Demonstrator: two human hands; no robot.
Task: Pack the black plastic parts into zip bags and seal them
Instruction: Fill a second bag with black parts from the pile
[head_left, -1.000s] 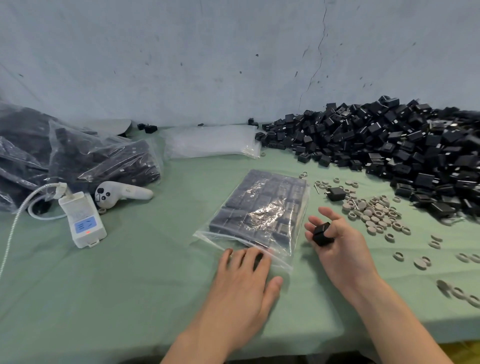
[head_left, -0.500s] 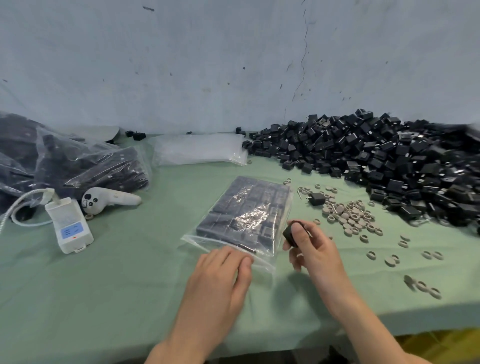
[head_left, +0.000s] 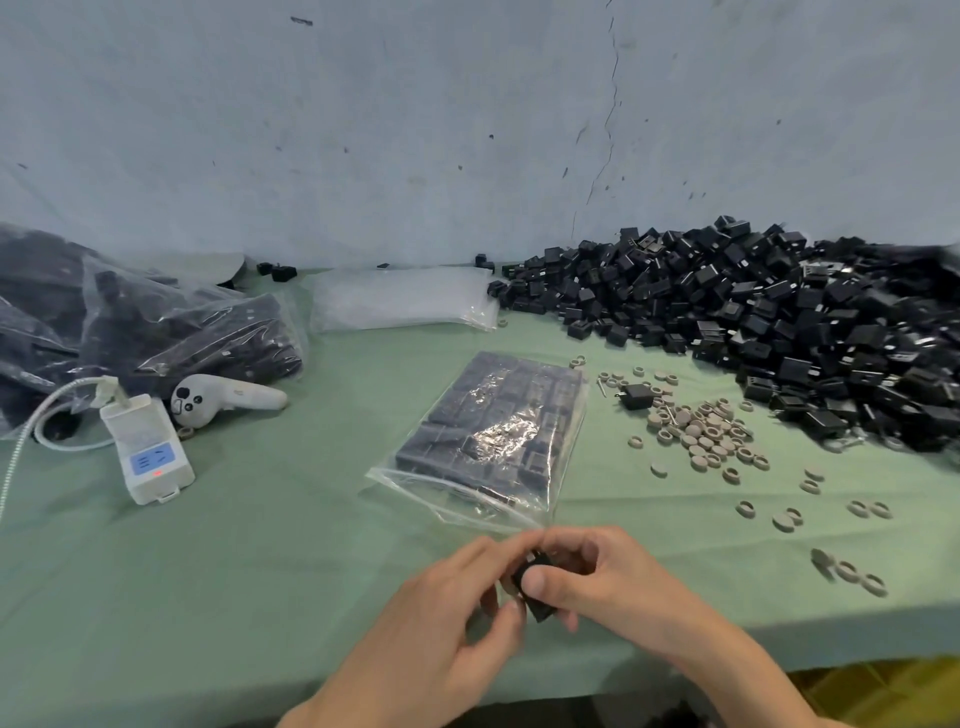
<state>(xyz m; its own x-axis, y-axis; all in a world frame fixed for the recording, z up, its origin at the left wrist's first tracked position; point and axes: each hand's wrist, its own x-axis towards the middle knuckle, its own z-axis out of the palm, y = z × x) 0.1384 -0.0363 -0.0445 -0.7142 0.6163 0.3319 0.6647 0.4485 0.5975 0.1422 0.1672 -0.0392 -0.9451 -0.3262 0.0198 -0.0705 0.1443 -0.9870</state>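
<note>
A clear zip bag (head_left: 488, 441) filled with rows of black plastic parts lies flat in the middle of the green table, its open mouth toward me. Just below it both hands meet over one black plastic part (head_left: 535, 603). My right hand (head_left: 597, 577) grips that part with thumb and curled fingers. My left hand (head_left: 457, 613) touches the same part with its fingertips, pinching its left side. A large heap of loose black parts (head_left: 769, 322) fills the right back of the table.
Filled bags (head_left: 156, 332) are stacked at the left. A pack of empty zip bags (head_left: 405, 299) lies by the wall. A white power adapter (head_left: 148, 457) and a white controller (head_left: 223, 402) sit at the left. Grey rings (head_left: 701, 436) are scattered right of the bag. The table's front edge (head_left: 857, 657) is near.
My left hand has left the bag's mouth and come to the part. My right hand has carried the part down from beside the bag toward me. Both hands now meet on it.
</note>
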